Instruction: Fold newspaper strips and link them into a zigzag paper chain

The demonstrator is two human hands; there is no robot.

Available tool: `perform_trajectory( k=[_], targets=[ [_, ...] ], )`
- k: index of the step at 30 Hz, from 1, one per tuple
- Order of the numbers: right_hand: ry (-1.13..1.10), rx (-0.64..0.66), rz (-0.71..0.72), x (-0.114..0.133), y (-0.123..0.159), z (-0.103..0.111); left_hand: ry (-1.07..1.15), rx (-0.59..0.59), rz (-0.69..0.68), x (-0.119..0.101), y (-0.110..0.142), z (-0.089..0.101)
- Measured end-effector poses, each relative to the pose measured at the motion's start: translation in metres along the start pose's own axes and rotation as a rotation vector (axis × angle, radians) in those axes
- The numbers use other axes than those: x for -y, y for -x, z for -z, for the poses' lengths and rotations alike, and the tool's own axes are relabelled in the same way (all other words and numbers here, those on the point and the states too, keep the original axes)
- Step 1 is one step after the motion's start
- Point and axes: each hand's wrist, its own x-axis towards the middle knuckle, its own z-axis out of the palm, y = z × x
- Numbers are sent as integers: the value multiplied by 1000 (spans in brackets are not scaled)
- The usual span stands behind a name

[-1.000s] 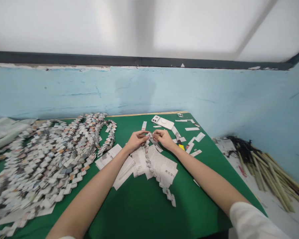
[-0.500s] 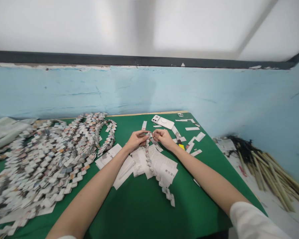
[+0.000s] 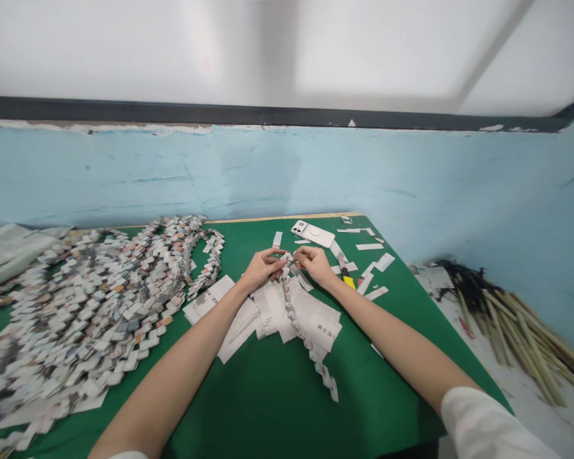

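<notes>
left fingers [image 3: 278, 263] pinch a paper chain [image 3: 310, 348]; whether right fingers [image 3: 308, 252] grasp it is unclear.

The table [image 3: 258, 401] is green, its far edge [image 3: 316, 217] tan. The paper heap [image 3: 100, 306] is speckled white, grey and orange-brown; the paper chain [image 3: 296, 324], greyish white. Toward the far right corner, the phone [image 3: 314, 234] is white, the tool [image 3: 347, 279] yellow and black.

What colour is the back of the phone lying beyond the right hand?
White: the phone shows it in the head view.
</notes>
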Motion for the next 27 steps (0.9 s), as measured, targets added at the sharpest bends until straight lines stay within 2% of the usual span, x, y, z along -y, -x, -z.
perform_trajectory(
  k=[13, 21, 27],
  targets=[
    [127, -17, 38, 4, 1, -1, -45, 23, -8, -1, 2, -1],
    [198, -121, 89, -2, 4, -4, 9, -20, 6, 4, -3, 2],
    [242, -123, 117, -3, 6, -4, 20, -23, -6, 4, -3, 1]
  ],
)
